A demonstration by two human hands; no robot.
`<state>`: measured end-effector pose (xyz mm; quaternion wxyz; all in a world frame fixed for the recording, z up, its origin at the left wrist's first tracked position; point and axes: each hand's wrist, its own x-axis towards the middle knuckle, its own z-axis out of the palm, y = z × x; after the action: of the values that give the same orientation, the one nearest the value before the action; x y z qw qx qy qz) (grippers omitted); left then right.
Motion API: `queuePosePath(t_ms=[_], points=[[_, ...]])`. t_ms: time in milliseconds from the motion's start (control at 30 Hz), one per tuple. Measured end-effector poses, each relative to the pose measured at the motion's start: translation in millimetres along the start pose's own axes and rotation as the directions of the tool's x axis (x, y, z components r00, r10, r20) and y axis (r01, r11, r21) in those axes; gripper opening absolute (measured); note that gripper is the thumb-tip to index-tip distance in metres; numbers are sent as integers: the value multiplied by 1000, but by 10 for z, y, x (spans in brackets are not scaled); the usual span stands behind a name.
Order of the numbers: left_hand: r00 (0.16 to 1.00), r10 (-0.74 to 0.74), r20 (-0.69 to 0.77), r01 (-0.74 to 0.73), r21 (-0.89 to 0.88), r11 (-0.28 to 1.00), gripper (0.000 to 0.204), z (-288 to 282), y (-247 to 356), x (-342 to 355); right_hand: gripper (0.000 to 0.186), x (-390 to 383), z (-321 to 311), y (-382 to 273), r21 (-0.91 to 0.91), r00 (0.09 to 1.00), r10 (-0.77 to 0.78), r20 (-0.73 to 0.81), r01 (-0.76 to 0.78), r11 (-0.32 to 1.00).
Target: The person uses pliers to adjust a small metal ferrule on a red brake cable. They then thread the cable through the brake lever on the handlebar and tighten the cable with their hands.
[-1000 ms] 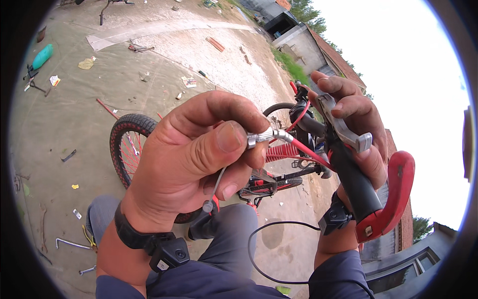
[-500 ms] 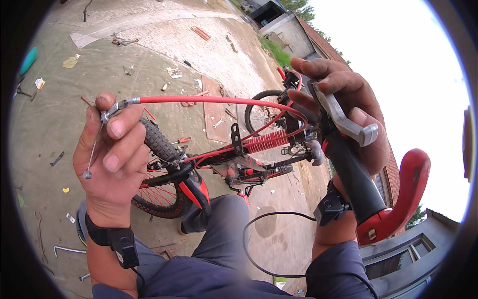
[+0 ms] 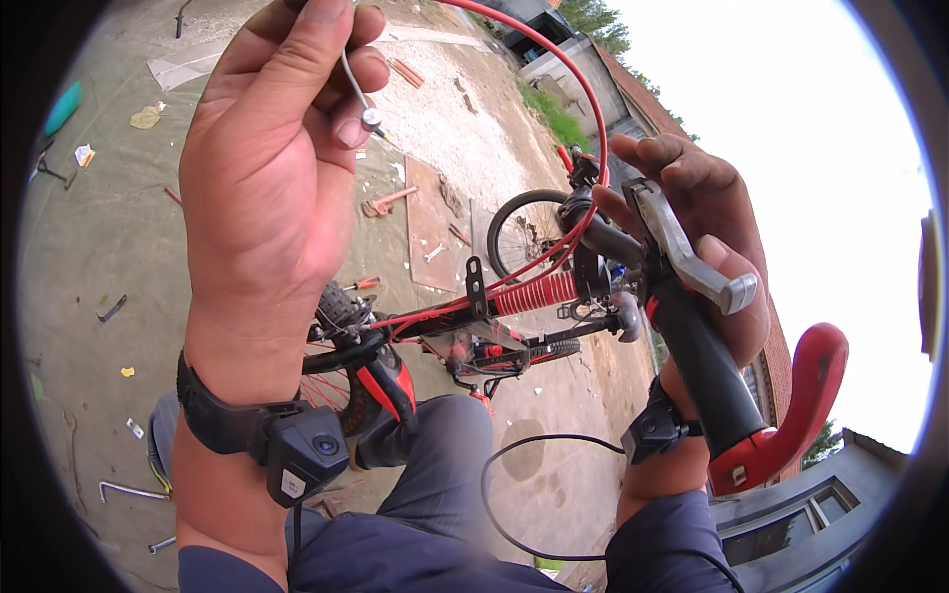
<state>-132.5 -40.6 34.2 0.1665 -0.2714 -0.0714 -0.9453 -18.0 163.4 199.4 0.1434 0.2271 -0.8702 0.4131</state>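
Observation:
My left hand (image 3: 272,188) is raised at the top of the view, its fingers pinched on the end of a brake cable. From that pinch a bare inner wire with a small round metal end (image 3: 371,120) hangs down. The cable's red housing (image 3: 593,119) arcs over and down toward the handlebar; its tip is cut off by the upper edge. My right hand (image 3: 733,212) curls round a silver brake lever (image 3: 682,247) beside the black handlebar grip (image 3: 707,361). A red bar end (image 3: 806,395) sticks out from the grip's near end.
The bicycle's red and black fork (image 3: 390,381) stands close by my knee. Behind it is another bicycle's wheel (image 3: 519,232). A pipe wrench (image 3: 388,202), a screwdriver (image 3: 366,284) and a hex key (image 3: 133,490) lie on the ground. A black cord (image 3: 494,474) loops between my arms.
My left hand has risen and moved right with the cable end, bending the red housing into a higher arc. The right hand stays at the lever, while the handlebar has shifted slightly.

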Motion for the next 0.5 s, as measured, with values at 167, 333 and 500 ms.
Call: queuePosePath(t_ms=[167, 333, 500], points=[[963, 199, 184, -220, 101, 970, 20, 458, -312, 39, 66, 5, 5, -63, 52, 999, 29, 43, -31, 998], [948, 216, 234, -289, 343, 894, 24, 727, -446, -42, 88, 52, -52, 29, 99, 999, 27, 29, -30, 995], [976, 89, 199, -150, 319, 936, 24, 814, -520, -81, 90, 8, -11, 61, 98, 1000, -19, -12, 20, 995]])
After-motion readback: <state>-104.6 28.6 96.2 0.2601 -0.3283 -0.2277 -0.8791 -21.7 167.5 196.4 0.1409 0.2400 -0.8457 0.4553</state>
